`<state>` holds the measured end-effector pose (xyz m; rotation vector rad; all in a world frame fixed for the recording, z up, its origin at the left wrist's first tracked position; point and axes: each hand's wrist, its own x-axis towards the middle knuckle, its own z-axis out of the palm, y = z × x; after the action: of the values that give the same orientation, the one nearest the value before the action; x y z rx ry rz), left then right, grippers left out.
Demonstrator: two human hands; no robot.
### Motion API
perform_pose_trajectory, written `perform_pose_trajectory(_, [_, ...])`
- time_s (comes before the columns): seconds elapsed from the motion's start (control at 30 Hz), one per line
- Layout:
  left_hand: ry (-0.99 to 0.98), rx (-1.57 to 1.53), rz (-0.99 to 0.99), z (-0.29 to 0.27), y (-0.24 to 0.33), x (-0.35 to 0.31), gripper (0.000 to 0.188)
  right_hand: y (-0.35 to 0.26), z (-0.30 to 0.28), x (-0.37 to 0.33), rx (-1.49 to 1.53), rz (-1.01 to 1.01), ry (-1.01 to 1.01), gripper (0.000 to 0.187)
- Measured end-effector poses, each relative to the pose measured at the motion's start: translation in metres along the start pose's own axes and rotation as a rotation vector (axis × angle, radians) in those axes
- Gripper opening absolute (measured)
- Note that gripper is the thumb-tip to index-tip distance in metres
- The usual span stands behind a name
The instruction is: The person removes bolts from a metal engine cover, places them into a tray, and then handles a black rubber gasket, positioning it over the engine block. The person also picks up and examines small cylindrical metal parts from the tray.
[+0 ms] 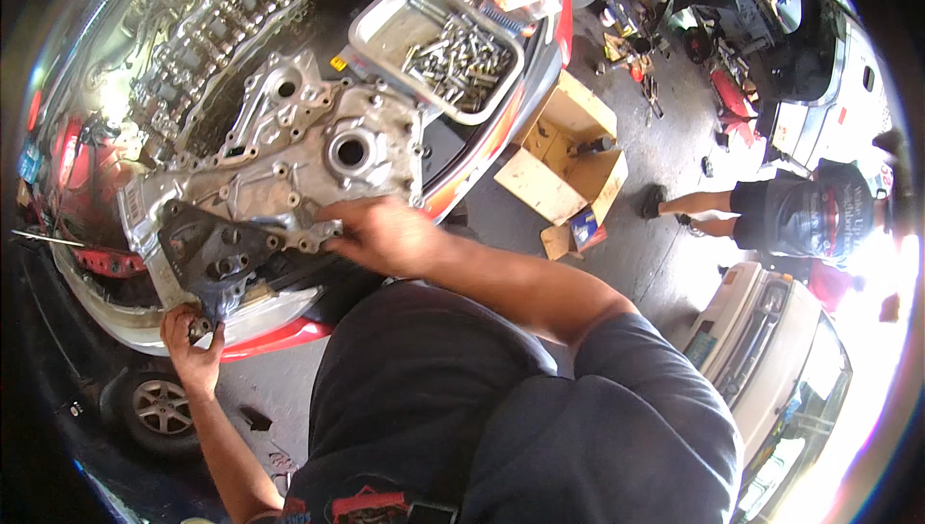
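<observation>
A large cast-aluminium engine timing cover (260, 198) lies over the front edge of a car, with a round opening at its upper right. My left hand (196, 343) grips its lower left end, around a small metal boss near a dark bracket (204, 247). On the right, my right hand (393, 233) is closed on the near edge of the cover, fingertips curled over a bolt lug. Part of that grip is hidden by the hand itself. Beyond the cover stands an open engine with its cylinder head (217, 38) exposed.
A metal tray (371, 25) holding many loose bolts (461, 60) rests on the car's edge. An open cardboard box (549, 134) sits on the floor to the right. Tools and parts are strewn farther back. Another person (800, 211) stands at far right, near a light-coloured vehicle (761, 336).
</observation>
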<state>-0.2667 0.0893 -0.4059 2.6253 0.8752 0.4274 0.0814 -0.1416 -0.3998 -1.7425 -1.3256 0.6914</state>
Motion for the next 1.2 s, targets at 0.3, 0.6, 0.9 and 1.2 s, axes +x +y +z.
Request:
perform_pose_trajectory(0.3, [-0.039,0.201,-0.318,-0.016,0.052,-0.007,0.09,0.139,-0.247,-0.026,-0.297,0.441,0.319,0.022])
perform_pose_trajectory(0.6, [0.118,0.036,-0.497,0.119,0.197,-0.069,0.047,0.173,-0.278,0.038,-0.33,0.047,-0.032,0.017])
perform_pose_trajectory(0.9, [-0.463,-0.833,-1.338,0.283,0.296,-0.135,0.024,0.173,-0.233,0.055,-0.432,-0.031,-0.389,0.023])
perform_pose_trajectory(1.2, [-0.305,-1.4,-1.547,0.246,0.334,-0.048,0.036,0.171,-0.239,0.071,-0.496,-0.02,-0.443,0.02])
